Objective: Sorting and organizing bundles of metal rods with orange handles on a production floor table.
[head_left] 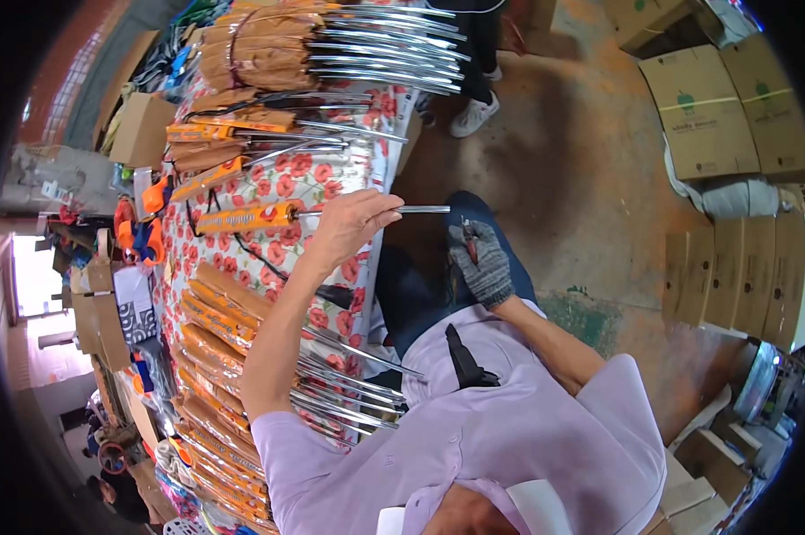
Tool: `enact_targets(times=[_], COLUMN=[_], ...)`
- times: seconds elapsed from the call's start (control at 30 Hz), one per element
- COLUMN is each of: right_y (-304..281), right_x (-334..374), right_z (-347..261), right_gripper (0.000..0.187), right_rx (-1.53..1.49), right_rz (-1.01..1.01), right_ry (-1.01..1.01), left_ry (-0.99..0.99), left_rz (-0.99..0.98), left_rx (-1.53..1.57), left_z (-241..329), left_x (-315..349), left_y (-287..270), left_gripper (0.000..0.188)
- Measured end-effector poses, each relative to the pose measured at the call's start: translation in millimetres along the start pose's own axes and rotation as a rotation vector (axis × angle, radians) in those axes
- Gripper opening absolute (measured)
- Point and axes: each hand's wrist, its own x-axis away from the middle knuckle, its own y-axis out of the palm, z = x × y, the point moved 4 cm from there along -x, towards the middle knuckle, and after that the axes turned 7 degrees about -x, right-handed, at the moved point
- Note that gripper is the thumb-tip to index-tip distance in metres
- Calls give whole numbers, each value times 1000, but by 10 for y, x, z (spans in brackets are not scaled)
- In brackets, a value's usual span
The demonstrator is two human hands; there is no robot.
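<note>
My bare left hand (pixel 358 220) is closed around a thin shiny metal rod (pixel 429 209). This rod runs left into an orange printed sleeve (pixel 249 218) lying over the flowered tablecloth, and its bare end sticks out past my fingers. My right hand (pixel 484 267), in a grey knitted glove, rests over my thigh, closed on a small tool with a reddish handle (pixel 471 253) and a metal tip; its exact kind is partly hidden by the fingers. A black cord with a thick dark end (pixel 336 295) lies on the cloth below my left wrist.
The table has a red-flowered cloth (pixel 300 169). Bundles of orange-wrapped rods lie at its far end (pixel 260 45) and near side (pixel 224 392). Orange-handled scissors (pixel 156 196) lie at the left edge. Cardboard boxes (pixel 701 111) stand right. Another person's white shoe (pixel 476 116) shows ahead.
</note>
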Motion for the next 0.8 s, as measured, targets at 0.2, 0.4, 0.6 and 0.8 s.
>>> enact_targets(times=[0.2, 0.4, 0.6, 0.8], right_y=[-151, -232, -249, -187], right_x=[-46, -53, -61, -44], right_z=[-180, -244, -273, -218], right_gripper=[41, 44, 43, 46], right_rx=[-59, -136, -220, -266], right_rz=[63, 130, 137, 179], right_ry=[8, 30, 101, 145], left_ry=[-122, -177, -132, -97], left_rz=[-78, -108, -19, 37], left_rx=[255, 275, 177, 124], left_z=[284, 382, 478, 532], left_x=[-128, -137, -101, -72], left_y=[128, 251, 287, 284], left_gripper=[19, 18, 17, 18])
